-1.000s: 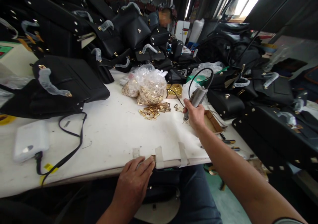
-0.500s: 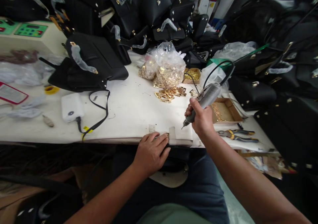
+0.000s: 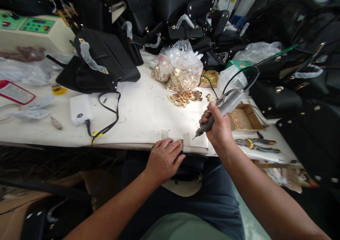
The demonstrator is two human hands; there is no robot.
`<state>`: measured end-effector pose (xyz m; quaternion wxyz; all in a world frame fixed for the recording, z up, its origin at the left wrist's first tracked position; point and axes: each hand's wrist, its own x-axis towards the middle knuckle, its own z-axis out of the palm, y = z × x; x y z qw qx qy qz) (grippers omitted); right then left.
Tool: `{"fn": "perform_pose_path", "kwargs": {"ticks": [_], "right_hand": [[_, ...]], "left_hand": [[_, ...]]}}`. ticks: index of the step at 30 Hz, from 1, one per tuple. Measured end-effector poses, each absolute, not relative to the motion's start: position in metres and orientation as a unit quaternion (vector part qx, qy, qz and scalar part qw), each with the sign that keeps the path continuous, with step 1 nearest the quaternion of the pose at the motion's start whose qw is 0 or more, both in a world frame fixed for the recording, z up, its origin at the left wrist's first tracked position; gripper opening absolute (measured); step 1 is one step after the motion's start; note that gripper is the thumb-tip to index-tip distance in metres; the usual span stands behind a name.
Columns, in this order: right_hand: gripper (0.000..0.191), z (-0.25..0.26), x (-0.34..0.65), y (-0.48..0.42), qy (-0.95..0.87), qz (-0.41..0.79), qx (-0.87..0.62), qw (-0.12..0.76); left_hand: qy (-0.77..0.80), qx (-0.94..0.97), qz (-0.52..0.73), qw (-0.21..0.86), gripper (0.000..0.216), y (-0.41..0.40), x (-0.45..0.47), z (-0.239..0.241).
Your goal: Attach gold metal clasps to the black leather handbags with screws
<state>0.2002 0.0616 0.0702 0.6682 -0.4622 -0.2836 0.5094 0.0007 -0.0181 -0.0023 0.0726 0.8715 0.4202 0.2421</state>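
Observation:
My right hand (image 3: 220, 124) is wrapped around a grey electric screwdriver (image 3: 230, 103), its thin bit slanting down and left above the table edge. My left hand (image 3: 165, 158) lies at the front edge of the table, fingers pressed together on the edge of a black bag (image 3: 190, 173). A bit of gold metal fitting (image 3: 181, 141) shows just past its fingertips; the rest is hidden under them. The bag hangs down over my lap, with a pale rounded flap (image 3: 183, 189) showing. The screwdriver bit is apart from the fitting, a short way to its right.
Gold metal fittings (image 3: 183, 99) lie piled before a clear plastic bag (image 3: 186, 71). A cardboard box of small gold parts (image 3: 247, 117) and pliers (image 3: 259, 145) sit at right. A white power bank (image 3: 80, 109) with a black cable lies left. Black handbags (image 3: 106, 61) crowd the back.
The screwdriver bit has come slightly closer to my left fingertips. My left hand stays pressed at the table edge. The whole view has shifted a little.

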Motion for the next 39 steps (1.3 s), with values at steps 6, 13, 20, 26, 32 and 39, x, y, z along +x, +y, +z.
{"fn": "perform_pose_path", "kwargs": {"ticks": [6, 13, 20, 26, 32, 39], "right_hand": [[0.04, 0.067, 0.177, 0.039, -0.252, 0.563, -0.441, 0.652], [0.04, 0.064, 0.16, 0.031, -0.248, 0.563, -0.459, 0.642], [0.037, 0.061, 0.154, 0.03, -0.257, 0.555, -0.466, 0.639], [0.037, 0.062, 0.154, 0.031, -0.251, 0.557, -0.461, 0.644], [0.037, 0.061, 0.155, 0.03, -0.247, 0.554, -0.467, 0.643], [0.038, 0.059, 0.157, 0.029, -0.241, 0.554, -0.455, 0.654]], "left_hand": [[0.427, 0.869, 0.236, 0.078, 0.035, -0.02, 0.001, -0.003], [0.429, 0.872, 0.225, 0.072, 0.038, -0.02, 0.002, -0.002], [0.43, 0.87, 0.232, 0.066, 0.028, -0.02, 0.002, -0.003], [0.431, 0.869, 0.231, 0.073, 0.028, -0.02, 0.002, -0.004], [0.43, 0.87, 0.233, 0.066, 0.028, -0.019, 0.002, -0.004], [0.427, 0.872, 0.231, 0.063, 0.027, -0.018, 0.001, -0.005]]}}
